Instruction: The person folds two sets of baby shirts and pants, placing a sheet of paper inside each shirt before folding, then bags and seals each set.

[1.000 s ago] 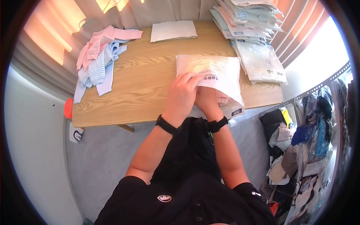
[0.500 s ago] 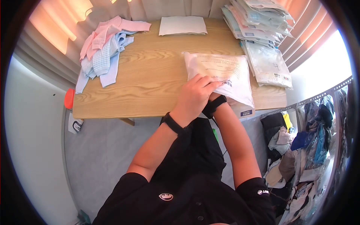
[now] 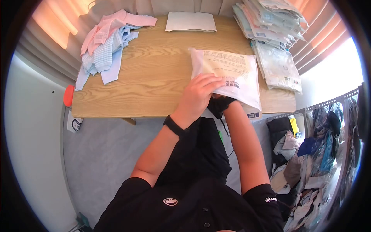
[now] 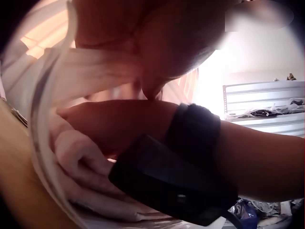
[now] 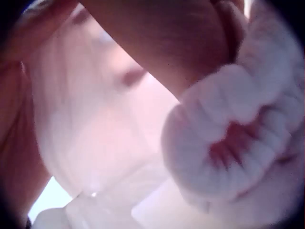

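Note:
A white printed plastic bag (image 3: 241, 71) lies near the table's front edge with its mouth toward the person. My left hand (image 3: 200, 91) pinches the upper edge of that mouth and holds it up. Deep in the opening is my right hand (image 4: 114, 119), in to the wrist, its fingers hidden by the film and cloth. Against that hand is a folded soft pink garment (image 5: 228, 143), with bunched, ribbed-looking folds in the right wrist view. Each wrist wears a black band, the right one (image 3: 222, 105) right at the bag's mouth.
Pink and blue knitted clothes (image 3: 106, 46) lie at the table's left. A white folded sheet (image 3: 191, 21) sits at the back. Bagged garments form a tall stack (image 3: 270, 23) at the back right, with another bag (image 3: 278, 65) before it. A rack of clothes (image 3: 317, 143) stands right.
My right hand has gone deeper into the bag, up to its wrist band, and the pink garment is now covered in the head view. My left hand still holds the bag's edge.

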### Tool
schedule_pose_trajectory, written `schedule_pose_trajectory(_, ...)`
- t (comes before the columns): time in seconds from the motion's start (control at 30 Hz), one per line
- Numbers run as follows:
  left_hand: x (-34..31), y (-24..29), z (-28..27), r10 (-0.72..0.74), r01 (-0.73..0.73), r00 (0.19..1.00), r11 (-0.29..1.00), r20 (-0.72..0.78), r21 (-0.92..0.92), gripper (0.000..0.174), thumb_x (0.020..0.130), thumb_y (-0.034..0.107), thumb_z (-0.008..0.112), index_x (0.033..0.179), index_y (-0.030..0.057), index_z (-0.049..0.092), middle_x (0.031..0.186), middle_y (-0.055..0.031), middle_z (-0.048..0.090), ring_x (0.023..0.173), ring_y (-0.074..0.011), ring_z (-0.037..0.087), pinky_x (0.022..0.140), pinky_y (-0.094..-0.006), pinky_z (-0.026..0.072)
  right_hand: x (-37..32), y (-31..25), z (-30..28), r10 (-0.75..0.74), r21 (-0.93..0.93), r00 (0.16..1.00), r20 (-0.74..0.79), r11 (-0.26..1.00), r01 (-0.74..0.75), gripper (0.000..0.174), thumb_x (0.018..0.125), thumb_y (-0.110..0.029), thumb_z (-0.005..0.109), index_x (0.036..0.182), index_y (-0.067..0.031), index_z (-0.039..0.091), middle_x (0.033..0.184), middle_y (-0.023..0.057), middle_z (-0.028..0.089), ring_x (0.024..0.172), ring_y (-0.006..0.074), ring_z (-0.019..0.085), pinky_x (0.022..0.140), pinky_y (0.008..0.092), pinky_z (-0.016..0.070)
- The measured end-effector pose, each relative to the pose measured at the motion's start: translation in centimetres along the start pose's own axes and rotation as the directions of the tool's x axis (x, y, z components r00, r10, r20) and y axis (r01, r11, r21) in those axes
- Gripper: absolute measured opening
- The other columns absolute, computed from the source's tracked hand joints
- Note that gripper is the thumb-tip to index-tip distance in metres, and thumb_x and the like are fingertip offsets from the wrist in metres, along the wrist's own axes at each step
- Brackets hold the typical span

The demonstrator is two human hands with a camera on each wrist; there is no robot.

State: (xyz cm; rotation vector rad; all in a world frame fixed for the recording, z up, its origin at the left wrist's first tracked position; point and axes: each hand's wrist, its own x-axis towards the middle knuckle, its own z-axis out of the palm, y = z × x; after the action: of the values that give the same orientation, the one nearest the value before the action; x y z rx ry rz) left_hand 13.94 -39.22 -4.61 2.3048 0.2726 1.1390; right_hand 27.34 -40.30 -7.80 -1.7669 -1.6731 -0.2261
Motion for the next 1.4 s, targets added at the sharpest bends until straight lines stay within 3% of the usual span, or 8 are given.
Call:
schedule_pose_trajectory(0.47,-1.3,-0.3,-0.3,-0.044,0.037,0.994,0.997,0.1,0.07,0.049,0.075,-0.012,0.06,0.12,0.0069,0.063,0.13,-0.0101,0.058,0.126,-0.0324,0.049,0.111,-0.0463,0.0343,1.1,0.1,-0.3,-0.006,-0.015,0.996,0.086,1.0,0.007,0.027,0.086,-0.017,0.056,0.108,-0.0031,0.063,0.111,0.0169,0.065,0.108,0.0341,0.059,0.092,0.0463,0.0425)
schedule_pose_trajectory(0.73,0.5,-1.6,-1.8,0.006,-0.005,0.995,1.0,0.099,-0.013,0.042,0.083,-0.005,0.058,0.123,0.0057,0.063,0.128,-0.0164,0.06,0.121,-0.0328,0.054,0.101,-0.0392,0.0429,1.3,-0.9,-0.3,0.013,-0.067,0.983,0.182,0.998,0.0,0.026,0.087,-0.018,0.056,0.108,-0.0036,0.063,0.11,0.0159,0.066,0.108,0.033,0.059,0.093,0.046,0.0419)
schedule_pose_trajectory(0.87,3.3,-1.6,-2.4,-0.126,0.131,0.99,0.988,0.068,-0.082,0.034,0.09,0.004,0.057,0.124,0.0038,0.062,0.109,-0.0194,0.067,0.101,-0.035,0.065,0.086,-0.0366,0.0504,-0.6,-1.6,-1.4,0.036,-0.224,0.853,0.52,0.97,0.096,0.029,0.087,-0.018,0.056,0.111,-0.002,0.063,0.113,0.0164,0.065,0.112,0.0326,0.058,0.099,0.0465,0.04)
schedule_pose_trajectory(0.97,5.0,-0.4,-3.3,-0.126,0.123,0.989,0.992,0.08,0.039,0.029,0.094,0.01,0.057,0.122,0.0035,0.064,0.091,-0.0206,0.069,0.077,-0.0278,0.068,0.072,-0.0334,0.0518,-2.2,-4.2,-7.6,-0.026,0.094,0.937,0.349,0.996,-0.007,0.033,0.087,-0.017,0.057,0.115,-0.0002,0.061,0.119,0.0179,0.063,0.115,0.033,0.057,0.104,0.047,0.0375)
schedule_pose_trajectory(1.0,5.5,-0.2,-3.6,-0.145,0.143,0.986,0.989,0.079,0.032,0.028,0.095,0.012,0.057,0.121,0.0036,0.064,0.089,-0.0207,0.069,0.072,-0.0242,0.065,0.07,-0.0324,0.0508,-3.2,-4.1,-7.5,-0.067,0.034,0.992,0.103,0.997,0.064,0.034,0.088,-0.017,0.058,0.117,0.0003,0.06,0.117,0.0167,0.063,0.115,0.0343,0.056,0.103,0.0453,0.0384)
schedule_pose_trajectory(1.1,6.9,0.4,-4.4,-0.182,0.181,0.98,0.983,0.077,0.023,0.027,0.096,0.014,0.059,0.119,0.0038,0.066,0.083,-0.0208,0.067,0.063,-0.0155,0.058,0.064,-0.0294,0.0483,-4.7,-3.4,-9.6,-0.006,-0.079,0.999,-0.039,0.997,0.003,0.034,0.089,-0.018,0.058,0.118,-0.0002,0.059,0.118,0.0164,0.062,0.115,0.0349,0.056,0.102,0.0435,0.0403)
schedule_pose_trajectory(1.23,7.9,1.1,-4.7,-0.123,0.121,0.989,0.992,0.079,0.039,0.026,0.094,0.011,0.06,0.118,0.0038,0.067,0.08,-0.0201,0.066,0.061,-0.013,0.052,0.062,-0.0284,0.0466,-5.3,-2.9,-10.4,0.222,-0.002,0.969,0.112,0.975,-0.223,0.039,0.089,-0.013,0.057,0.127,-0.0062,0.059,0.128,0.0191,0.058,0.123,0.0393,0.051,0.105,0.0443,0.0407)
schedule_pose_trajectory(1.4,7.7,0.7,-4.5,-0.014,0.013,0.997,1.0,0.079,0.018,0.026,0.092,0.004,0.06,0.116,0.0039,0.067,0.086,-0.0188,0.068,0.068,-0.0198,0.06,0.066,-0.0297,0.0487,-5.6,-0.9,-9.6,0.157,-0.03,0.981,0.112,0.988,-0.154,0.045,0.082,-0.006,0.056,0.127,-0.0096,0.059,0.129,0.0179,0.058,0.12,0.0376,0.054,0.1,0.0428,0.0444)
